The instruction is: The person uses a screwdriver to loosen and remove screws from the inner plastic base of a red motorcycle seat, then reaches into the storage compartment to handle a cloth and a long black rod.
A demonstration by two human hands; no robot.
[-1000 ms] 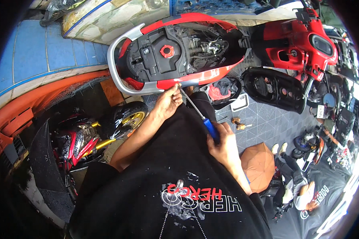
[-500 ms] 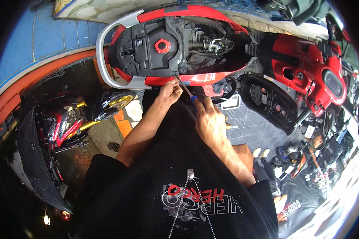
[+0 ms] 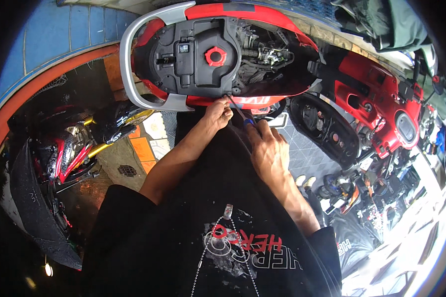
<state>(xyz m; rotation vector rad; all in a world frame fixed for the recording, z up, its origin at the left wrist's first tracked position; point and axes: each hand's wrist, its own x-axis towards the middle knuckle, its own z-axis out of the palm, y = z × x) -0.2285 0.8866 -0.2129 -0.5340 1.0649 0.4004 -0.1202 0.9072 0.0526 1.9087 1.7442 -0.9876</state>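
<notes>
The right hand [image 3: 271, 151] is wrapped around a screwdriver [image 3: 249, 121], its fingers covering most of the blue handle, so that only the front of the handle shows beyond them. The metal shaft runs up and to the left, away from the right hand, to the edge of the scooter's red side panel [image 3: 257, 102]. The left hand [image 3: 217, 115] is just beside the tip, fingers curled, with thumb and forefinger close together against the panel edge; whether they pinch anything small I cannot tell. Beyond both hands lies the scooter's black inner cover [image 3: 184, 64] with a red cap [image 3: 215, 57], and a silver grab rail [image 3: 127, 59] curves around the rear end on the left. To the right, a black seat [image 3: 327, 129] lies with its underside up on the grey floor [image 3: 302, 153], below the scooter's red front section [image 3: 374, 106]. Compared with a second ago, the right hand is closer to the left one and covers much more of the handle, which then stood out clearly ahead of the fingers. The left hand stays at the same panel edge throughout. The orange umbrella that showed beside the right forearm then is now out of sight.
</notes>
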